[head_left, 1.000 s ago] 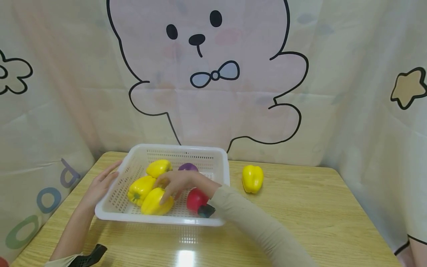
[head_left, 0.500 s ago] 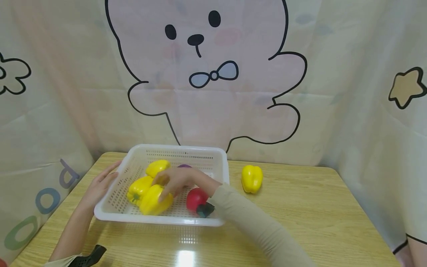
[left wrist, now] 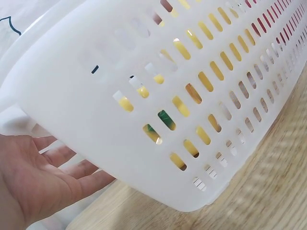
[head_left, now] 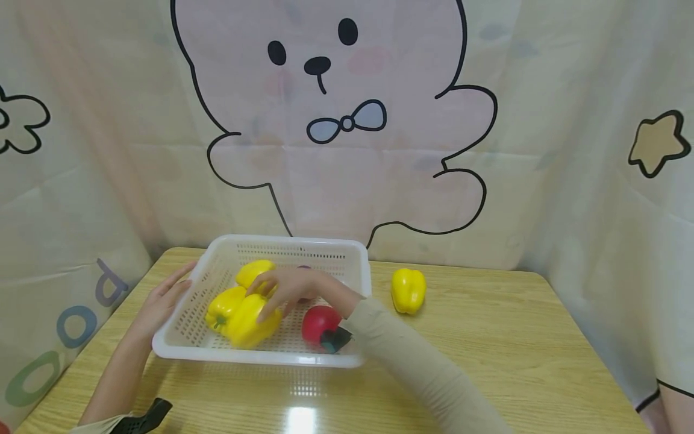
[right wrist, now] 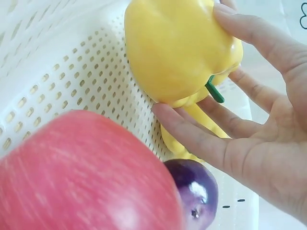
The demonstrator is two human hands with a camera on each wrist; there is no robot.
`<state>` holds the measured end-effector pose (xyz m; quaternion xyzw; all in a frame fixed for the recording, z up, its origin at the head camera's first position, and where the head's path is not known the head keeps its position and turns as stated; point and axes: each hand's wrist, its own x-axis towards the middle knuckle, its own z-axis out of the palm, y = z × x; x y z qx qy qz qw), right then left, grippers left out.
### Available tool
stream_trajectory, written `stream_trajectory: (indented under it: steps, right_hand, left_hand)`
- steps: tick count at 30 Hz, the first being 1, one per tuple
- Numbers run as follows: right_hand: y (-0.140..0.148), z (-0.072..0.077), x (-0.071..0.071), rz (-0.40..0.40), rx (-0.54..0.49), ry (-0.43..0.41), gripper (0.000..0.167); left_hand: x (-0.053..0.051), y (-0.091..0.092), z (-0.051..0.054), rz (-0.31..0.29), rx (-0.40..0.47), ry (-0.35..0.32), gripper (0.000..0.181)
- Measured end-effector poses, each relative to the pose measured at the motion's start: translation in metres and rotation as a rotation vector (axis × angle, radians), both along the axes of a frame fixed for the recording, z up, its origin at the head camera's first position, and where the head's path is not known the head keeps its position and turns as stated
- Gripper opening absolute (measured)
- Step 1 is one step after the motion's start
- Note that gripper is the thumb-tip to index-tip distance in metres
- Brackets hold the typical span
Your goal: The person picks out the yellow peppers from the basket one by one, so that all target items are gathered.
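A white perforated basket (head_left: 255, 357) holds several yellow bell peppers, a red apple-like fruit (head_left: 320, 322) and a purple item, mostly covered by the right hand in the head view. My right hand (head_left: 295, 286) grips the front yellow bell pepper (head_left: 246, 331); in the right wrist view its thumb and fingers lie on opposite sides of the pepper (right wrist: 172, 52), near the green stem. With fingers extended, my left hand (head_left: 157, 307) touches the basket's left end; some fingertips are hidden by the basket wall (left wrist: 86, 129) in the left wrist view.
Another yellow bell pepper (head_left: 408, 291) stands on the wooden table (head_left: 488, 337), right of the basket. Behind the table hangs a printed curtain (head_left: 347, 181). A dark strap (head_left: 142, 419) is at the left sleeve, and a dark piece (head_left: 336, 340) beside the red fruit.
The front pepper has tilted a little and shifted slightly up and left under my right hand. My left hand and the basket look practically unchanged.
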<state>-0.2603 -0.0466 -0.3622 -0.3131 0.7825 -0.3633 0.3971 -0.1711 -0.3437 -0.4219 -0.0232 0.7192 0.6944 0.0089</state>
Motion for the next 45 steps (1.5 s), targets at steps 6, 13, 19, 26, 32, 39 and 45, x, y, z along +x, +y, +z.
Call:
stream_trajectory:
  steps: [6, 13, 19, 26, 32, 39, 45]
  right_hand:
    - [0.005, 0.005, -0.002, -0.015, -0.014, -0.013, 0.057]
    - [0.013, 0.008, -0.003, -0.007, -0.027, 0.026, 0.059]
    - [0.017, 0.012, -0.005, 0.002, -0.042, 0.086, 0.061]
    - [0.022, 0.011, -0.005, -0.023, -0.099, 0.056, 0.059]
    - [0.025, 0.011, -0.004, -0.037, -0.121, 0.048, 0.06]
    - [0.029, 0.012, -0.003, -0.046, -0.149, 0.06, 0.06]
    - [0.032, 0.015, 0.0, -0.051, -0.148, 0.065, 0.059]
  left_hand:
    - [0.0, 0.0, 0.0, 0.004, -0.023, -0.008, 0.045]
    - [0.0, 0.0, 0.0, 0.007, -0.017, -0.008, 0.043]
    - [0.0, 0.0, 0.0, 0.003, -0.008, -0.012, 0.037]
    - [0.0, 0.0, 0.0, -0.01, 0.018, 0.01, 0.038]
    - [0.0, -0.001, 0.0, -0.024, 0.023, 0.017, 0.041]
    - [0.001, 0.0, 0.002, -0.023, 0.004, 0.007, 0.051]
    - [0.0, 0.001, 0.003, -0.009, -0.021, -0.015, 0.058]
